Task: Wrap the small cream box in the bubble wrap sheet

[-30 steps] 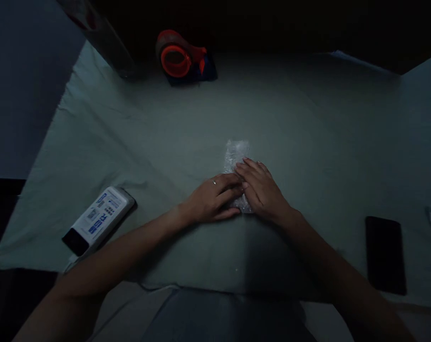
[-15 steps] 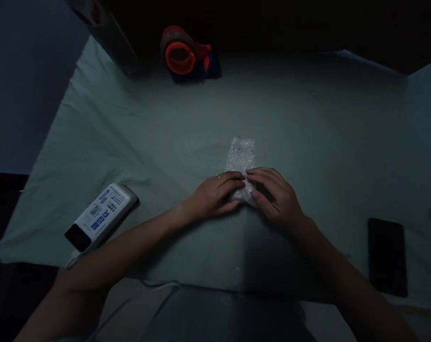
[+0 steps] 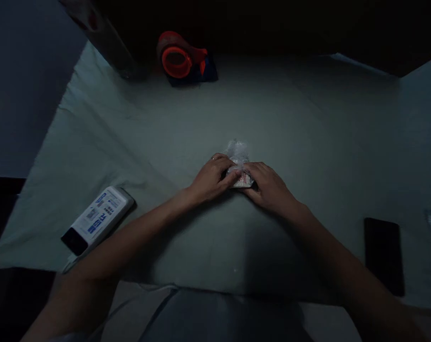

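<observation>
A small piece of bubble wrap (image 3: 238,151) lies on the cloth-covered table, partly folded around a small flat item (image 3: 244,180) whose kind I cannot make out. My left hand (image 3: 214,176) grips its left side, the thumb pressed on top and a ring on one finger. From the right, my right hand (image 3: 268,184) holds the other side with its fingers bent over the edge. Both hands meet over the wrap and hide part of it.
An orange-red tape dispenser (image 3: 178,61) stands at the back. A white power bank with blue print (image 3: 99,216) and a cable lies at left, a dark phone (image 3: 384,256) at right. A clear plastic-looking roll (image 3: 112,42) leans at the back left.
The far part of the bubble wrap is shorter and more crumpled, and a reddish patch now shows at its near end. Both hands have moved slightly away from me with it.
</observation>
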